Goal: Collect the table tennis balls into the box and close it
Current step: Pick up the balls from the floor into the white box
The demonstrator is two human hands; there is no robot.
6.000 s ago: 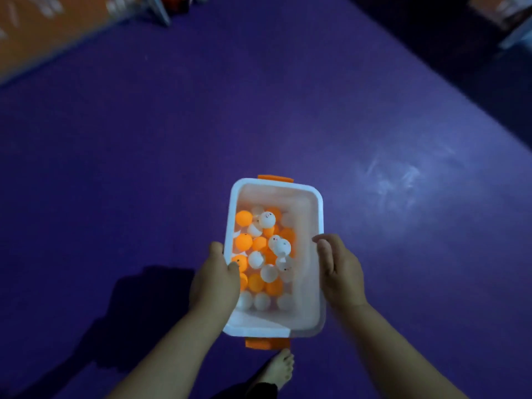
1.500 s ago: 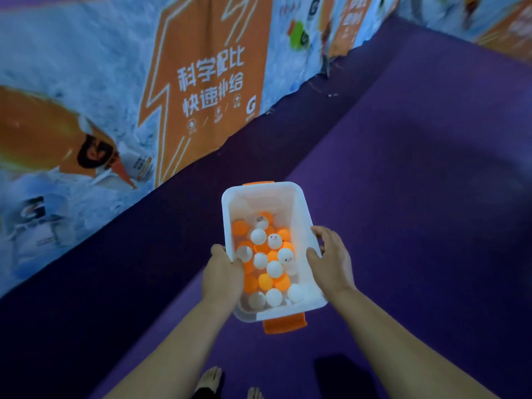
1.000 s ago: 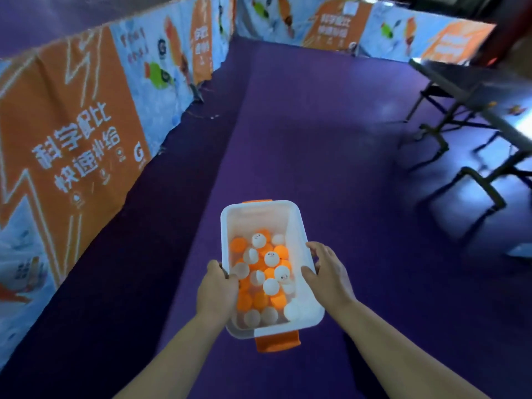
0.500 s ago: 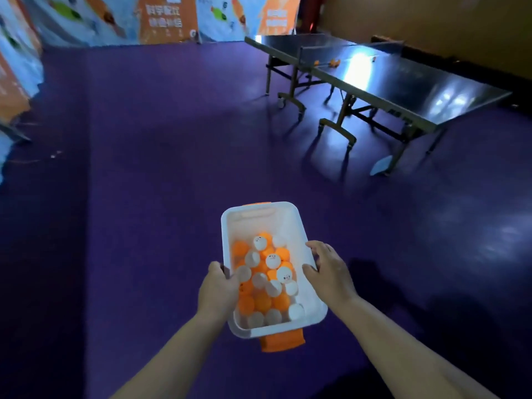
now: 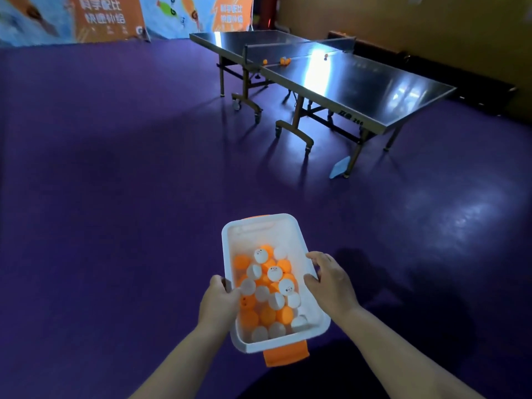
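box (image 5: 288, 234) partly full, not closed. left hand (image 5: 218, 303) and right hand (image 5: 331, 283) each grip a side rim. few orange balls (image 5: 285, 61) uncollected on far surface (image 5: 359, 82).

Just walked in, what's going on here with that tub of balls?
A person holds an open white plastic box with orange clip handles, the left hand gripping its left rim and the right hand its right rim. Inside is a heap of orange and white table tennis balls. Ahead, on the purple floor, stands a dark table tennis table with a few more orange balls lying by its net. No lid is on the box yet.
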